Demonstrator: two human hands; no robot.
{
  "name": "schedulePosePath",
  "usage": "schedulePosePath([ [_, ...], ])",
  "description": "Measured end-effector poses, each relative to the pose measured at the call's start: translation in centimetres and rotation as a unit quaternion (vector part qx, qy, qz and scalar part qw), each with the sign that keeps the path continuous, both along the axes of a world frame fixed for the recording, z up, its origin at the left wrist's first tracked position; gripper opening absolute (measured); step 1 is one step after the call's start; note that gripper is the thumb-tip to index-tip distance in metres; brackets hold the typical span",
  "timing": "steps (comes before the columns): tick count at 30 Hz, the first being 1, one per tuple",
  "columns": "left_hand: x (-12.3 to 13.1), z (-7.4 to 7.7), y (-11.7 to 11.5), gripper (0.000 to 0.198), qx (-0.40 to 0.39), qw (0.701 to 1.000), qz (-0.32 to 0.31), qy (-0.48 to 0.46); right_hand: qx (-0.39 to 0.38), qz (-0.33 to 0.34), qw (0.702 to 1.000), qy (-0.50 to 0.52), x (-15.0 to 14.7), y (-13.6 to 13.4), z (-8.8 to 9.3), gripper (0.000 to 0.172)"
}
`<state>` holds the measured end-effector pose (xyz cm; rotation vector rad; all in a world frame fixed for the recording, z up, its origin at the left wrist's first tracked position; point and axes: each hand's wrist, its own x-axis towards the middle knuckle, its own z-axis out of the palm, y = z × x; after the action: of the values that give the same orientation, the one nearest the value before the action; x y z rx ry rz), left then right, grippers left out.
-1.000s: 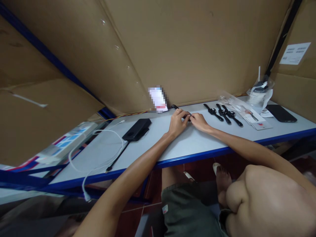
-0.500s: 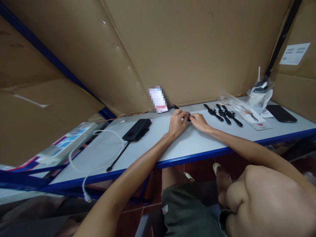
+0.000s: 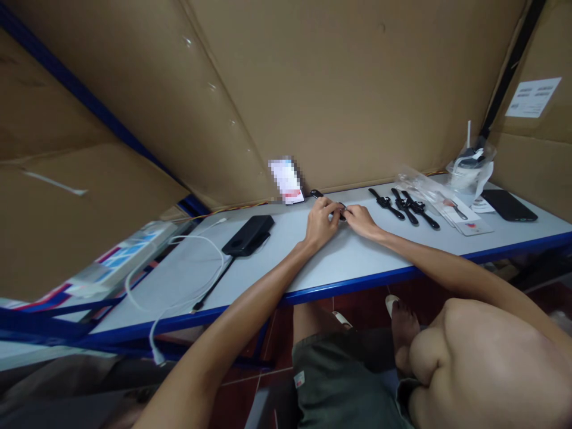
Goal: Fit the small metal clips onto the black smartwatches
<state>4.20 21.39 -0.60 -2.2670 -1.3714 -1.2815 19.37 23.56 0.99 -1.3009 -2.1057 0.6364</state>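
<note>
White cable (image 3: 157,356) loops on the tabletop (image 3: 288,229), beside a black device (image 3: 248,234). Fingers of the left hand (image 3: 320,220) curl closed around a black tool (image 3: 317,193), whose far end juts toward the cardboard wall (image 3: 348,89); those of the right hand (image 3: 361,220) pinch its partly hidden nearer portion. Farther right lie three similar tools (image 3: 404,206), plastic packets (image 3: 476,221), a bagged cup (image 3: 465,177) and a dark phone (image 3: 510,205).

Dark green shorts (image 3: 348,375) with a small whitish label (image 3: 299,379), pale footwear (image 3: 389,304)
</note>
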Motion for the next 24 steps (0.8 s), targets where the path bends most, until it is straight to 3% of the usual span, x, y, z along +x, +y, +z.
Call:
schedulePosePath([
  [4,0.09,0.00,-0.01,0.012,-0.007,1.000,-0.003,-0.003,0.002,-0.002,1.000,0.003,0.02,-0.01,0.02,0.034],
  [7,-0.11,-0.13,0.29,0.024,-0.007,1.000,0.001,-0.018,0.000,-0.001,1.000,0.005,0.03,-0.05,0.05,0.034],
  [12,-0.17,-0.18,0.30,0.024,0.023,1.000,0.012,0.005,0.003,0.003,1.000,0.003,0.03,-0.18,0.08,0.034],
  [19,0.21,-0.04,-0.11,0.014,-0.006,1.000,0.012,0.002,0.002,0.000,1.000,0.006,0.08,-0.10,-0.02,0.034],
  [24,-0.08,-0.05,0.26,0.027,0.002,1.000,0.009,-0.012,-0.002,-0.004,1.000,0.008,0.07,-0.08,0.00,0.035],
])
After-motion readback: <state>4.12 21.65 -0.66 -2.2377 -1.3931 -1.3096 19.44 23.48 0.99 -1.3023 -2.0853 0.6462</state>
